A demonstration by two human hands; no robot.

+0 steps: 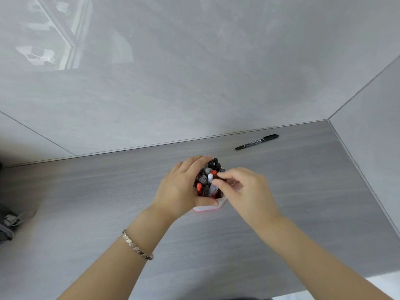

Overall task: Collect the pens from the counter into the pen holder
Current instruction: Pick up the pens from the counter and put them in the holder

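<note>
- Far left, at the counter's near-left edge, a dark bag with a metal clip sits partly out of view, well apart from the action.
- The left hand, a metal bracelet on its wrist, is wrapped around the pen holder, fingers curled at the far side and thumb across the near rim, steadying it.
- The holder, white with a pink base edge, stands mid-counter and looks packed: red, white, grey and black pens bunch upright inside.
- The right hand is pinched closed on a white pen's top, seemingly pressing it down among the others.
- Judging by that, the task is nearly done; one black marker lies on the counter, far right, just beside the back wall.
- Room is generous: bare counter between holder and marker, nothing in the way.
- The side wall closes off the right, so a reach there stays short of the corner.
</note>
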